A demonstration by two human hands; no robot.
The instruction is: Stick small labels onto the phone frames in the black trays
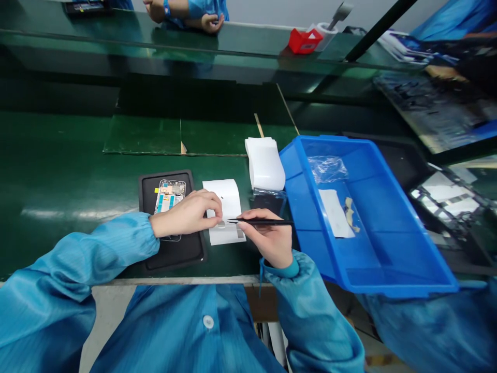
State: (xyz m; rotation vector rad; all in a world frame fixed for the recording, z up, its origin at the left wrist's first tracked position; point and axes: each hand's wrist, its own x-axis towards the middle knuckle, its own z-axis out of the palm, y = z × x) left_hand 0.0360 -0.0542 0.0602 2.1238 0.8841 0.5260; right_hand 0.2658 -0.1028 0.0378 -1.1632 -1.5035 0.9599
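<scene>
My right hand grips a pair of black tweezers, their tips pointing left over a white backing sheet. Small grey strips stick to the lower part of that sheet. Over its left side is my left hand, thumb and fingertips pinched together near a small grey piece; whether it holds that piece is too small to tell. Left of the sheet, an opened phone body with bare inner parts lies in a black tray. My left wrist covers part of the phone.
A blue bin at the right holds white paper, a tan scrap and clear plastic. A stack of white sheets lies beside it. Across the bench are a red box and another person's hands. A blue sleeve shows at far right.
</scene>
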